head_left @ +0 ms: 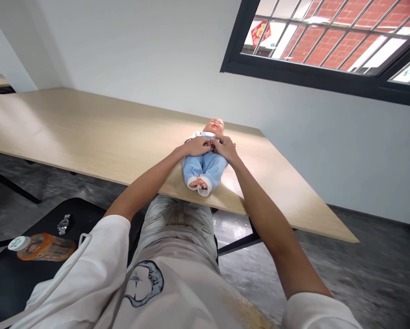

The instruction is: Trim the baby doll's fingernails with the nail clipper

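a bald baby doll [210, 161] is lying face up on a pale wooden counter [98, 132], wearing a light blue outfit [191, 165] with white ankle cuffs; its head is pointing away, its bare feet resting together near the front edge.

Barred window [324, 41], pale wall [139, 50]

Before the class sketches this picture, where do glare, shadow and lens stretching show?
Head view: pale glare on the tabletop and the floor; head view: soft shadow beside the doll; head view: apparent wide-angle stretching, the near left sleeve looming large against the small doll.
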Demonstrator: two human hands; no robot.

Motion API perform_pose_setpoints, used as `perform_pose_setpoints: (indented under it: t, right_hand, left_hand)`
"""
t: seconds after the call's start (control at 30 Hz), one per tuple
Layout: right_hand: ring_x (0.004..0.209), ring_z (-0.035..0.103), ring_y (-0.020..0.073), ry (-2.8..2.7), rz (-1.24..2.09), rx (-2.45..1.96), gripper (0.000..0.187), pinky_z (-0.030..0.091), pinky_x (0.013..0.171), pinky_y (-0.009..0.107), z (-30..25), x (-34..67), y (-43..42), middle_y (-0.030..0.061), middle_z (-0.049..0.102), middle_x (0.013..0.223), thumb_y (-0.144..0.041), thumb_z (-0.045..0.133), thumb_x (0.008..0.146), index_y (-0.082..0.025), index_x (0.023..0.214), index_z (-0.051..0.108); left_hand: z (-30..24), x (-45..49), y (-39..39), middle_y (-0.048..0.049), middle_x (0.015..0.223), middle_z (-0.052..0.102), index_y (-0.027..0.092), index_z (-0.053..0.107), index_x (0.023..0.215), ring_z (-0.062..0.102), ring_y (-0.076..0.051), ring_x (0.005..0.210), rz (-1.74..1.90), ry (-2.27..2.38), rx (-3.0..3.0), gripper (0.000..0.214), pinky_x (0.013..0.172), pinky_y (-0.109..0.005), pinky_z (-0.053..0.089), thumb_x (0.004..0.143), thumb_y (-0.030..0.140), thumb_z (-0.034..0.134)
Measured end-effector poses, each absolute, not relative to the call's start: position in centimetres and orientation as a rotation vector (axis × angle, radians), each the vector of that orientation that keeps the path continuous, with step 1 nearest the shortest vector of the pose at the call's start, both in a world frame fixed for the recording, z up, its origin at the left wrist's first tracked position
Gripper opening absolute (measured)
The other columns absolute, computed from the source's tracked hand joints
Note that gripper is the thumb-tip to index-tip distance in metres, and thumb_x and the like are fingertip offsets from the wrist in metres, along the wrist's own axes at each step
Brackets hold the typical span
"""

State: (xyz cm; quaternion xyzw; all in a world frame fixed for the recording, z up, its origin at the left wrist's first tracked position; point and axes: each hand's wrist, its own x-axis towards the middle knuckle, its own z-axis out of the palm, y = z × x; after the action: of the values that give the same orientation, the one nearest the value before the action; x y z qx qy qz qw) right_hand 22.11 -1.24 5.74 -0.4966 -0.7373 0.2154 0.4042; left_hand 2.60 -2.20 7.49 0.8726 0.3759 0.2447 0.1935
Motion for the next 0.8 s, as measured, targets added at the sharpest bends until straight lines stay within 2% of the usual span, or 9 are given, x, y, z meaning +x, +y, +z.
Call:
perform_pose_setpoints:
  t: [0.3,0.43,0.57,0.8]
  right_hand:
    - [0.071,0.069,0.0255,-1.863,0.520,-1.290,0.027,0.063,0.087,0.044,6.1,22.1,-1.8,0.0003,0.063,0.066,-0.045,0.065,0.100,-0.027,0.080,0.067]
    - [0.067,0.066,0.0242,-1.869,0.523,-1.287,0.031,0.062,0.081,0.042,6.1,22.3,-1.6,0.0002,0.063,0.065,-0.053,0.066,0.097,-0.028,0.080,0.067]
    - [0.065,0.063,0.0237,-1.863,0.532,-1.262,0.034,0.060,0.075,0.040,5.9,22.5,-1.4,0.0003,0.063,0.064,-0.060,0.065,0.091,-0.028,0.079,0.067]
    - [0.065,0.064,0.0228,-1.868,0.538,-1.253,0.034,0.059,0.073,0.039,6.1,22.4,-1.7,0.0009,0.065,0.065,-0.058,0.065,0.091,-0.027,0.077,0.067]
  left_hand:
    - [7.9,2.7,-3.0,-0.0082,0.107,0.081,0.018,0.074,0.095,0.072,-0.025,0.105,0.675,1.079,2.468,0.020,0.106,-0.039,0.058,0.093,0.020,0.055]
    - [8.1,2.8,-3.4,-0.0076,0.102,0.079,0.019,0.074,0.096,0.073,-0.025,0.106,0.643,1.107,2.488,0.019,0.105,-0.039,0.059,0.096,0.019,0.054]
    - [8.4,2.8,-4.0,-0.0104,0.115,0.081,0.018,0.076,0.108,0.074,-0.026,0.111,0.632,1.100,2.477,0.024,0.108,-0.038,0.058,0.102,0.022,0.053]
    - [8.8,2.7,-4.4,-0.0109,0.111,0.081,0.018,0.076,0.104,0.075,-0.027,0.111,0.623,1.113,2.461,0.022,0.106,-0.038,0.059,0.097,0.019,0.055]
